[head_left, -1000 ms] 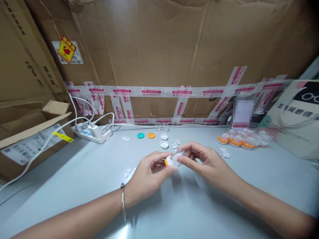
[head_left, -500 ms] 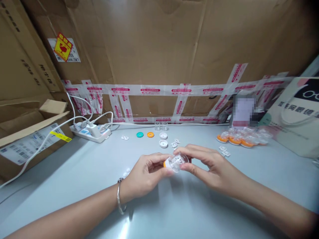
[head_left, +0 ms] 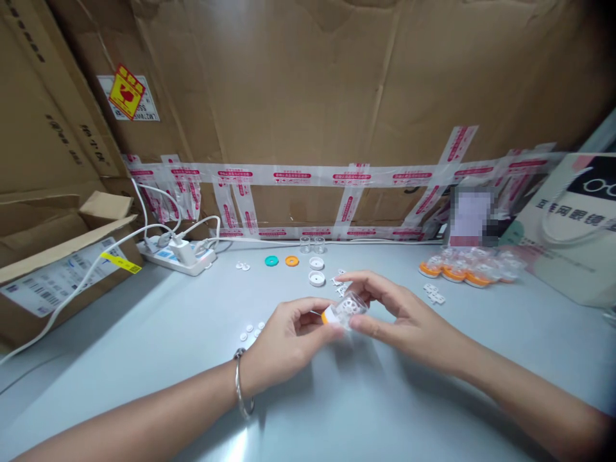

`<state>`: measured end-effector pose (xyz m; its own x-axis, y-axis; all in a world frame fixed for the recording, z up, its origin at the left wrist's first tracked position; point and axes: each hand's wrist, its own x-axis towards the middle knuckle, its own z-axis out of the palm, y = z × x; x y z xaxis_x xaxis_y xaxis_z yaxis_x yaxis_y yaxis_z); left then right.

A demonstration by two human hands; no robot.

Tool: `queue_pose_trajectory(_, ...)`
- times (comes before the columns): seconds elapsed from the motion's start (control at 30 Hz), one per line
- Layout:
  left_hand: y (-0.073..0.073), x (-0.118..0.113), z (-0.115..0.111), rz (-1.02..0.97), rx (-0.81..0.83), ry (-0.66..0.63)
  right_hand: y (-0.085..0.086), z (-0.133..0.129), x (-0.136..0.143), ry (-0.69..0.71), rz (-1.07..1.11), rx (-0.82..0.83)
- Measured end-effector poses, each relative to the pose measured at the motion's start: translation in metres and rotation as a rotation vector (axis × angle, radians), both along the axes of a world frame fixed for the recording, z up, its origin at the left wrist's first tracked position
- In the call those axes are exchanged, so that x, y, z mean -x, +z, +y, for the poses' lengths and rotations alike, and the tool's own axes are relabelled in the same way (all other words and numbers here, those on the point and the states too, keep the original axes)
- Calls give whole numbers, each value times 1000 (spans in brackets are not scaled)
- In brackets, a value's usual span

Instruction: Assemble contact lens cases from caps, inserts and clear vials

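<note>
Above the middle of the table, a small clear jar with a white and orange end lies tilted between my hands. A white openwork piece shows inside it. My left hand pinches the white and orange end between thumb and fingers. At the clear end, my right hand has its thumb on the near side and fingers behind, with the index finger raised off it. Flat white cut-out pieces lie just beyond the jar. Several small round white pieces rest by my left wrist.
Farther back are a green ring, an orange ring, two white ring caps and two clear cups. Several orange-based clear jars stand at right near a paper bag. A power strip and open carton are left.
My right index finger has lifted away from the jar. The jar and both hands have shifted slightly right, and the view has moved a little too.
</note>
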<state>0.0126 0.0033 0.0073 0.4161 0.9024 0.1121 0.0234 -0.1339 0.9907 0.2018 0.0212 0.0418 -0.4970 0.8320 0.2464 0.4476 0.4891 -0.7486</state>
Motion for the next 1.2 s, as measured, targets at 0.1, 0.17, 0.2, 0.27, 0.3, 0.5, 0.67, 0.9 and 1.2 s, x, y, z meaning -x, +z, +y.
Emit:
queue_pose_trajectory(0.1,-1,1,1,-7,22,-33,-1,1,-2,89,8,41)
queue_pose_trajectory(0.17,-2,1,0,43,-10,9,-7,2,0,17,-2,107)
queue_pose_trajectory(0.2,-3,1,0,73,-34,36,-10,2,1,-31,-19,140)
queue_pose_trajectory(0.27,-4,1,0,108,-64,67,-16,2,3,-88,-65,167)
queue_pose_trajectory(0.3,-5,1,0,109,-60,67,-17,2,3,-88,-80,157)
queue_pose_trajectory(0.5,-6,4,3,51,44,18,-10,6,-3,85,54,157)
queue_pose_trajectory(0.67,-9,3,1,114,9,74,-21,7,1,-89,5,236)
queue_pose_trajectory(0.9,-10,2,7,-25,170,57,-27,7,7,-3,189,260)
queue_pose_trajectory(1.2,-7,2,7,-134,253,52,-42,8,16,-41,444,414)
